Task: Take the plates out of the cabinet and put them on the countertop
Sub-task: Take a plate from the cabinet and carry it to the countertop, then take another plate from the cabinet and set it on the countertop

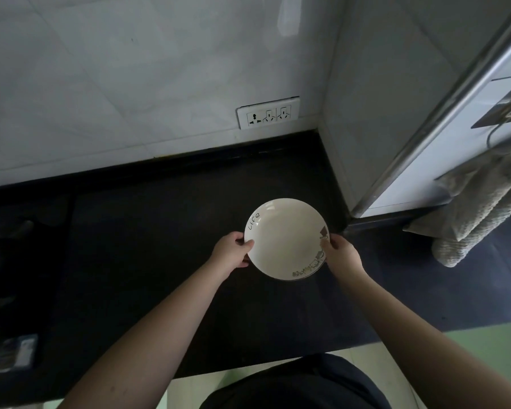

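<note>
A white plate [285, 237] with the word "life" and small drawings on its rim is over the black countertop [148, 246], near its right end. My left hand [232, 251] grips the plate's left rim, thumb on top. My right hand [341, 255] grips the right rim in the same way. Whether the plate touches the countertop I cannot tell. No cabinet is in view.
A white tiled wall with a socket strip [268, 113] runs behind the counter. A white panel with a metal edge [425, 119] stands at the right, with a grey towel [481, 208] hanging from it. A stove [0, 255] lies in shadow at far left.
</note>
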Demonstrator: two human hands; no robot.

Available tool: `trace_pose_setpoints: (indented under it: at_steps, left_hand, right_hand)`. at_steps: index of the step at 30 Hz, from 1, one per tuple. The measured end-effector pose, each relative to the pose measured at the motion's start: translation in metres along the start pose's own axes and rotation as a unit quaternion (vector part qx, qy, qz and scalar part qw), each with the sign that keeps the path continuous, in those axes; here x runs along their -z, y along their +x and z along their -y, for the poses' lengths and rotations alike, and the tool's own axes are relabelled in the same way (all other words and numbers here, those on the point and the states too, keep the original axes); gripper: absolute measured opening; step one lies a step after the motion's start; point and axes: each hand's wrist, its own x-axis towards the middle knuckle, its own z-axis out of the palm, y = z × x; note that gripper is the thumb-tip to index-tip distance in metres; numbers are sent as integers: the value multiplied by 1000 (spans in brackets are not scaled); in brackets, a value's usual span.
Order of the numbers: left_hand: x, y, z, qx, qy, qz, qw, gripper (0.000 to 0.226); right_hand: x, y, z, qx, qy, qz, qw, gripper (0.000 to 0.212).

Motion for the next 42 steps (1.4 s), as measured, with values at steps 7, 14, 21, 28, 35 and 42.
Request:
trace_pose_setpoints:
  at_steps: [7, 14, 21, 28, 35, 42]
  left_hand:
    - [24, -14, -12, -44, 264, 1, 964, 47]
    - [22, -73, 17, -182, 461, -103, 862, 46]
    - [32, -116, 30, -266, 550, -116, 783, 63]
    - [64, -169, 68, -305, 529, -162, 775, 66]
    - [98, -233, 143, -318, 528, -161, 771, 69]
    - [123, -287, 198, -293, 531, -192, 772, 70]
  right_hand:
    - [8, -8, 2, 3, -22, 46, 999, 40]
    - [6, -27, -5, 81, -110, 39, 990, 49]
    - [8, -61, -8, 182, -261, 67, 946, 54]
    - [-9, -141, -18, 306, -408, 0, 860, 58]
    - [-44, -231, -24, 350, -457, 3, 818, 61]
    - [-57, -288, -30, 386, -462, -5, 799, 61]
